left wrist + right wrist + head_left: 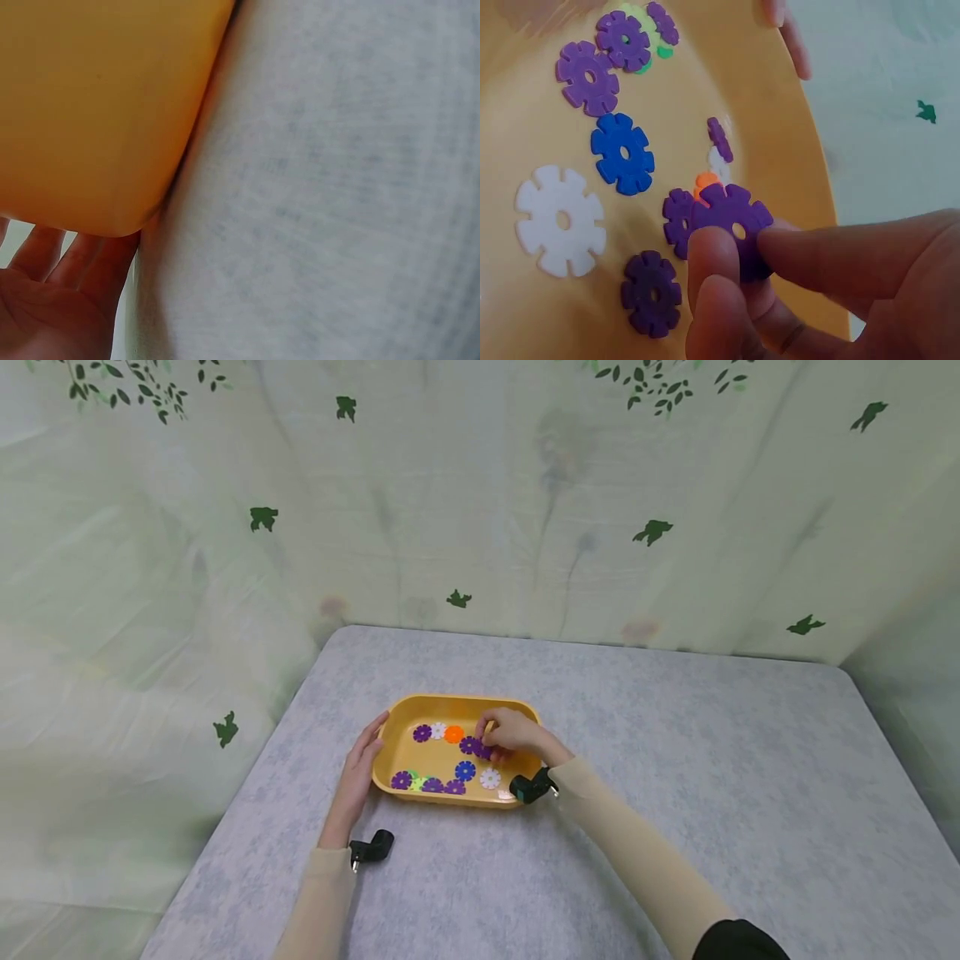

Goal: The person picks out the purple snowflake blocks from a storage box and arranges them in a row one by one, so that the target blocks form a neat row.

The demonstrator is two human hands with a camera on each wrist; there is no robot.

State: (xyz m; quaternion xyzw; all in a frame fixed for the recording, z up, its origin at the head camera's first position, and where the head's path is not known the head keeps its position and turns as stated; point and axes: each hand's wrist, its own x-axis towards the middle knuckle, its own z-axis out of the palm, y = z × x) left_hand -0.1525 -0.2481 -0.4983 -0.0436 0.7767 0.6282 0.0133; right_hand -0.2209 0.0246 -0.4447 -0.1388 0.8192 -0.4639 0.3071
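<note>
A yellow tray (450, 803) holds several notched flower-shaped plastic discs. My right hand (512, 732) is over the tray's right part, pinching a purple disc (731, 214) between thumb and fingertips. In the right wrist view it overlaps another purple disc (676, 225), and a darker purple disc (636, 292) lies below them. A blue disc (621, 166) and a white disc (547, 244) lie on the tray floor beside them. My left hand (362, 768) holds the tray's left side, thumb at the rim and fingers along the outer wall (82, 150).
Along the tray's near side sit purple discs (432, 785) and a yellow-green piece (417, 784). Farther back are a purple disc (422, 733), a white one (438, 730) and an orange one (454, 734). A grey cloth-covered table (675, 777) spreads around, with a pale patterned curtain (487, 510) behind.
</note>
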